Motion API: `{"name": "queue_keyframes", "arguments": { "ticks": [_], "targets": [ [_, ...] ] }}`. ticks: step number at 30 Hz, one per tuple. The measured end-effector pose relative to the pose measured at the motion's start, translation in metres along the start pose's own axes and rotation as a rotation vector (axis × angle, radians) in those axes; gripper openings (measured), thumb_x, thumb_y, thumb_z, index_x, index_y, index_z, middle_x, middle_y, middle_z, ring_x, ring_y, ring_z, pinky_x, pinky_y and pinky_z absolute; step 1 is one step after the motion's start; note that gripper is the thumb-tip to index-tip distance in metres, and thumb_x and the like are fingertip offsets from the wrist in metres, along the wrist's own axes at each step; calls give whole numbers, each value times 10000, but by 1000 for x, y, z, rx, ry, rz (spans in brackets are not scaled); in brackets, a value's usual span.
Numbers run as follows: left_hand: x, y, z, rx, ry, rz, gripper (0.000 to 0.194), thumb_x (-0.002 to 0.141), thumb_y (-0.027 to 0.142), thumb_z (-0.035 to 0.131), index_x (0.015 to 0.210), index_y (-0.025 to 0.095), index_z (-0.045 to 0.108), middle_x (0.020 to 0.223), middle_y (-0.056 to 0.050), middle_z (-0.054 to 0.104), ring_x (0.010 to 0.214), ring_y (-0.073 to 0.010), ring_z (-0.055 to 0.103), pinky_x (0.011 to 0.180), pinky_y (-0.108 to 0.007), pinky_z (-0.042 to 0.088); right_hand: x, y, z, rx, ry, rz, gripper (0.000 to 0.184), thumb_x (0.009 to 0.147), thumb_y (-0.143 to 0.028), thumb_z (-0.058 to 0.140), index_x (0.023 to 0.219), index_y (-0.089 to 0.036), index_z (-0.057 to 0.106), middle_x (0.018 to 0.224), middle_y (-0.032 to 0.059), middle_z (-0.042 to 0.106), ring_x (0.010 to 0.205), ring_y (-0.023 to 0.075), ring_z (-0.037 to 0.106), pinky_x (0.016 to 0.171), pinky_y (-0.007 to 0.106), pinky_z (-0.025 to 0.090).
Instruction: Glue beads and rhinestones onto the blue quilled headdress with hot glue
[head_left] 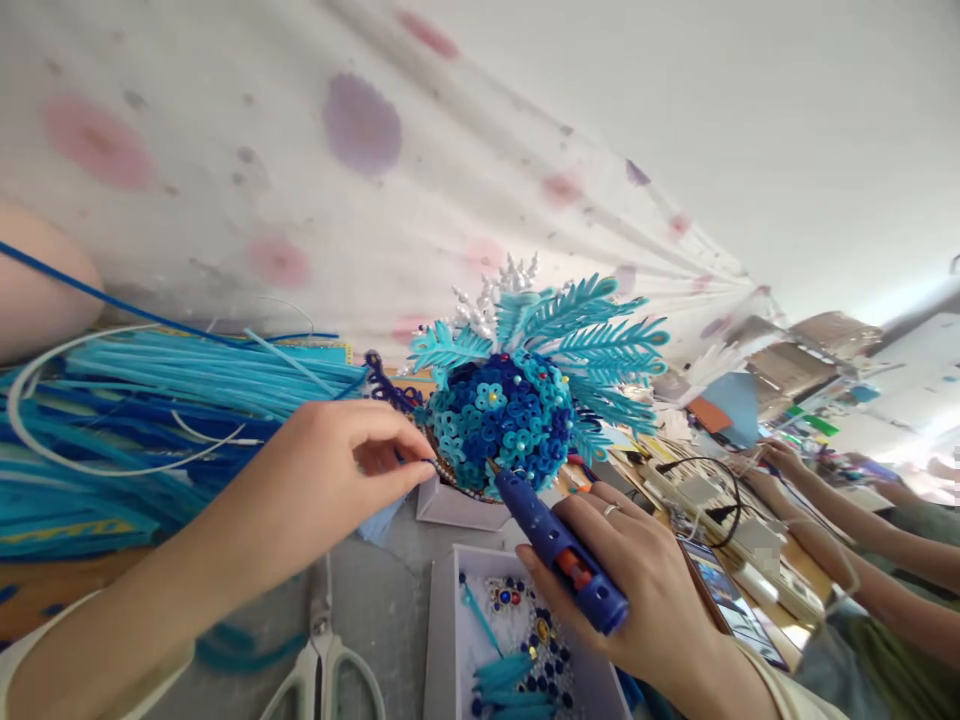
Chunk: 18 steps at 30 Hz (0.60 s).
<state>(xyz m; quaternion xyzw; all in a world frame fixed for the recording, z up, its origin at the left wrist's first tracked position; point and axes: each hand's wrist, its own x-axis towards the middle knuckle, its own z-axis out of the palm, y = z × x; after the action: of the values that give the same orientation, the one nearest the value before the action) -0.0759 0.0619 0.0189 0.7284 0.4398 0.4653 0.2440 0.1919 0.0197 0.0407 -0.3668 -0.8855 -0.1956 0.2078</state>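
Note:
A blue and turquoise flower ornament [506,410] with feathery leaves and white beads stands at the centre of the table. My left hand [330,470] pinches its lower left edge with thumb and fingertips. My right hand [645,590] is wrapped round a blue glue gun [559,550]. The gun's nozzle touches the ornament's lower front.
White-handled scissors [322,650] lie near the front edge. A white box [442,640] of beads and blue pieces sits under my right hand. Bundles of blue cord [150,400] lie at left. A phone [727,600] and another person's arms [840,510] are at right.

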Motion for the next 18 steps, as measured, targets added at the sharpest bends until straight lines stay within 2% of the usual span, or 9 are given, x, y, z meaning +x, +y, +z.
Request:
{"name": "queue_keyframes", "arguments": {
  "ticks": [5, 12, 18],
  "targets": [
    [1, -2, 1, -20, 71, -5, 73, 731, 298, 722, 672, 309, 763, 639, 50, 731, 538, -146, 651, 502, -225, 456, 5, -2, 2, -56, -24, 18, 301, 958, -380, 566, 722, -210, 490, 592, 0, 524, 550, 162, 498, 515, 283, 357],
    [0, 3, 1, -3, 91, 60, 103, 711, 237, 733, 641, 309, 756, 614, 71, 731, 514, -129, 651, 472, -194, 445, 8, -4, 4, -140, -46, 39, 367, 992, -448, 518, 725, -196, 529, 556, 3, 524, 492, 161, 505, 488, 298, 342],
    [0, 4, 0, 10, 115, 77, 108, 713, 215, 741, 654, 302, 766, 627, 78, 743, 523, -118, 661, 476, -168, 448, 11, -5, 1, -138, -44, 40, 321, 986, -399, 518, 737, -199, 538, 595, 11, 553, 537, 176, 536, 541, 296, 378]
  ]
}}
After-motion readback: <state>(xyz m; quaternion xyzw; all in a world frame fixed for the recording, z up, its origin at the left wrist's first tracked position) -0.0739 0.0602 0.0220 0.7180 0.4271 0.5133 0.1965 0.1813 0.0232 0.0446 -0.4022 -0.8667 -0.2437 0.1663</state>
